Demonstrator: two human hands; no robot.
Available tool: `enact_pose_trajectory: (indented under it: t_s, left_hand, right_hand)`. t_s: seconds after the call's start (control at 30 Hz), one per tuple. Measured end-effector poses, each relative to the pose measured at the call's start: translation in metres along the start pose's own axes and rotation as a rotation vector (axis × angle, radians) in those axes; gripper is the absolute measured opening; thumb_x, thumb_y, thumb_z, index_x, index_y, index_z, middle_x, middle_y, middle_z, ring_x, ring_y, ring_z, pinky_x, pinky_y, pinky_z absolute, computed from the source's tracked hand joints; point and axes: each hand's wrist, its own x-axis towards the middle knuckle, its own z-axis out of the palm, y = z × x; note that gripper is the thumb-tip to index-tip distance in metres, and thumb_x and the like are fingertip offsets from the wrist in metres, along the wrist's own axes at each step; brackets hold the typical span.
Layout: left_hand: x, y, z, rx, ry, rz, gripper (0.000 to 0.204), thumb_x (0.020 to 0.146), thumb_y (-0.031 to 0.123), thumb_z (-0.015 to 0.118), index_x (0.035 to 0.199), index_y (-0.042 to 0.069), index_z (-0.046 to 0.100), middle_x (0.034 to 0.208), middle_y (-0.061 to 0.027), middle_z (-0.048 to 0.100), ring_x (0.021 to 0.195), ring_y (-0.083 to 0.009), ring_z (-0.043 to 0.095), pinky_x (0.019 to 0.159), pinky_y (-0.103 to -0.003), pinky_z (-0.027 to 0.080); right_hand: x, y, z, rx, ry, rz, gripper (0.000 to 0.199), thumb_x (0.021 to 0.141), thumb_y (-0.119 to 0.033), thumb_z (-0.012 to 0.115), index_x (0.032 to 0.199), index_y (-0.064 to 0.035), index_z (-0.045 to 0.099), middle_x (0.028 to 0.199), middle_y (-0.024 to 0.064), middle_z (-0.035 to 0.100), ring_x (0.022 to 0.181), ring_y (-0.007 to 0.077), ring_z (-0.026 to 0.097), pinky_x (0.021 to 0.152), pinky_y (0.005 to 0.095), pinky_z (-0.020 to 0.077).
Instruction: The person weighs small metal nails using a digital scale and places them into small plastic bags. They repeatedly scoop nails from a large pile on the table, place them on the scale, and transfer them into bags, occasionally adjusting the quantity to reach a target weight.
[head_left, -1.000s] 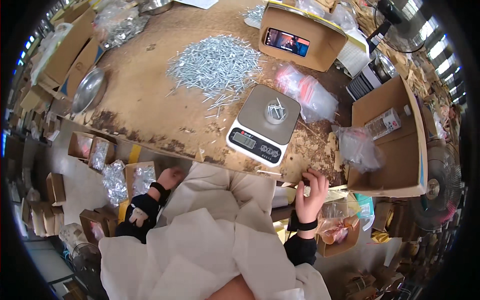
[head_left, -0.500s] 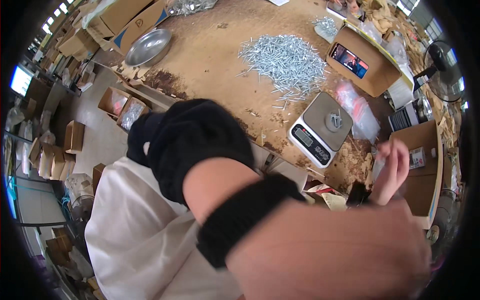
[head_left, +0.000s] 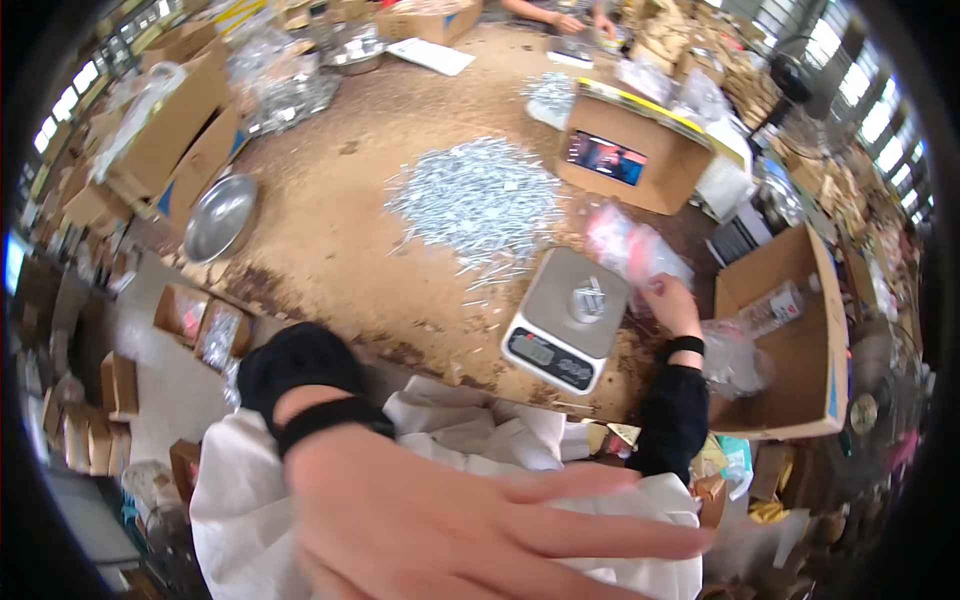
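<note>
My left hand (head_left: 450, 525) is close to the camera, blurred, open with fingers spread and nothing in it. At the scale's right side, my right hand (head_left: 672, 303) has its fingers curled on the edge of clear plastic bags (head_left: 640, 248) with pink-red marks. The white digital scale (head_left: 545, 352) has a grey square plate, and a small round dish (head_left: 586, 302) with a few screws or nails stands on it. Beyond the scale lies a large heap of silvery screws or nails (head_left: 475, 200), with strays around its edge.
An oval metal bowl (head_left: 221, 217) sits at the table's left edge. An open cardboard box (head_left: 790, 370) with plastic bags stands right of my right arm. A phone (head_left: 606, 158) leans inside another carton (head_left: 665, 190). Across the table are another person's hands (head_left: 570, 22).
The view has shifted, showing more of the far table. My right hand has come down from the air onto the plastic bags. My left hand has moved left and now shows spread fingers.
</note>
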Motion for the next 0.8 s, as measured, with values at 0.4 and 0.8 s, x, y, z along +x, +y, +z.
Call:
enact_pose_trajectory:
  t_s: [0.4,0.8]
  left_hand:
    - [-0.083,-0.098,-0.048,0.489,0.125,-0.843,0.021,0.084,0.018,0.069,0.105,0.015,0.071,0.1,-0.0039,0.07,0.107,-0.0216,0.062,0.114,-0.051,0.021]
    - [-0.16,-0.183,-0.015,0.628,0.22,-0.93,0.011,0.087,0.021,0.064,0.095,0.015,0.07,0.09,-0.0014,0.069,0.096,-0.0196,0.063,0.11,-0.056,0.024]
  right_hand:
    - [0.012,0.01,0.027,-0.211,0.13,0.113,0.038,0.083,-0.043,0.067,0.078,-0.0053,0.068,0.079,0.0173,0.069,0.079,0.0371,0.067,0.07,0.0478,0.0516]
    - [-0.002,-0.008,0.002,-0.028,0.051,0.083,0.031,0.08,-0.018,0.072,0.107,-0.0075,0.06,0.075,0.0152,0.067,0.075,0.0371,0.066,0.066,0.0466,0.0502]
